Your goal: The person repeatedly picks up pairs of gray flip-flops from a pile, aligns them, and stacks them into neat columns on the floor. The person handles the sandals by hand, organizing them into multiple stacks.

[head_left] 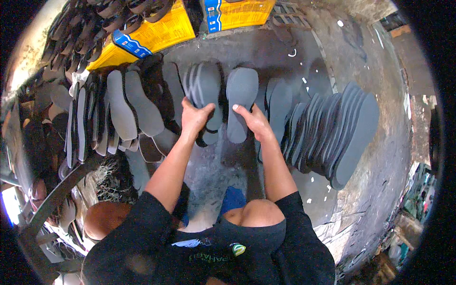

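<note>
My left hand [195, 115] is closed around the lower left side of several grey shoe soles [207, 85], its thumb lying over the top one. Pale streaks run along the edges of that bunch. To the right, my right hand [255, 121] grips a grey sole [242, 85], thumb on its upper face and fingers hidden beneath. Whether more soles lie under it, I cannot tell. Just right of that hand, more soles [280, 102] rest on the floor. Beyond them a long overlapping row of grey soles [358, 133] leans to the right.
Loose grey soles [120, 105] and darker pieces crowd the left side. Two yellow boxes [166, 29] [239, 15] stand at the far edge, with dark strapped footwear [107, 21] piled by the left one. Small white scraps dot the worn floor [304, 61] at right.
</note>
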